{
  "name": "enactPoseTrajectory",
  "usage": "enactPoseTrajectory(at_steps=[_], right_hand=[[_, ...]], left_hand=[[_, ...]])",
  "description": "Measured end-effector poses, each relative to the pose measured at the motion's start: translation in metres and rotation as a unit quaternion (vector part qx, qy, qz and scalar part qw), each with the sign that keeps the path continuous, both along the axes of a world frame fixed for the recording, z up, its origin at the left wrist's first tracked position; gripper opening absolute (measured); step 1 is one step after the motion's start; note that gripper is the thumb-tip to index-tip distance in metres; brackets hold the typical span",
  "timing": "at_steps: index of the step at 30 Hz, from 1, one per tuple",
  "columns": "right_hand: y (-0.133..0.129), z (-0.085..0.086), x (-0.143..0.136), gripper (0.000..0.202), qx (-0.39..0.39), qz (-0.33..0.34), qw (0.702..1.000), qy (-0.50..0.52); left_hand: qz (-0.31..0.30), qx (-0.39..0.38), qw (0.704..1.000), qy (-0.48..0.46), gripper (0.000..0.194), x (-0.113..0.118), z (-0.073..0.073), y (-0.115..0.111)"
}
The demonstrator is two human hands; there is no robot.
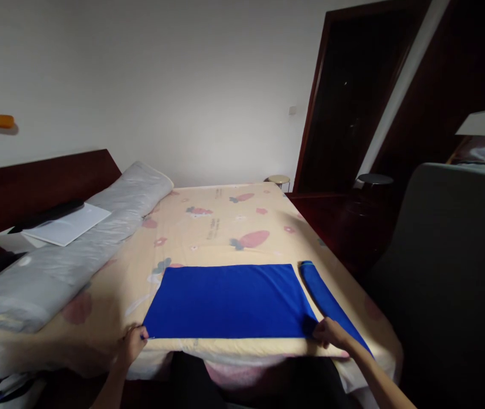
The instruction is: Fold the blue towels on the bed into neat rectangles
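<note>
A flat blue cloth [229,301] lies spread as a rectangle near the front edge of the bed. Its near left corner is pinched by my left hand [133,341], fingers closed. At the near right corner, my right hand [330,334] has its fingers closed on the same cloth. Just right of the cloth lies a rolled or folded blue cloth [325,295], long and narrow, partly hidden behind my right forearm.
The bed [208,227] has a cream sheet with a carrot print. A long grey pillow [114,227] runs along the headboard [46,176], with a white box lid or tablet-like thing [69,223] on it. A dark chair back [455,244] stands at right; stools [280,179] are farther off.
</note>
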State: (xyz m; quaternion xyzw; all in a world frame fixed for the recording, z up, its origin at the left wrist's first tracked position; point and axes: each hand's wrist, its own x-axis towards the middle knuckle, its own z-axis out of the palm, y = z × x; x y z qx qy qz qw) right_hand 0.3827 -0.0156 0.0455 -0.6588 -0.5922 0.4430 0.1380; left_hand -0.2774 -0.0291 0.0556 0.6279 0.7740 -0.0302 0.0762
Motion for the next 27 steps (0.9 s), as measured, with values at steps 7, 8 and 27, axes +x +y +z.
enactPoseTrajectory(at_steps=[7,8,27], right_hand=[[-0.005,0.008,0.0,0.034,-0.117,0.032,0.993,-0.013],[-0.005,0.012,-0.002,0.033,-0.111,0.032,0.993,-0.024],[0.042,-0.002,-0.239,0.06,0.247,0.128,0.945,-0.171]], left_hand=[[0.023,0.045,0.998,0.028,0.033,0.009,0.008,0.004],[0.022,0.067,0.997,0.03,0.034,0.01,0.011,0.007],[-0.193,0.134,0.97,-0.06,0.058,0.268,-0.032,0.072]])
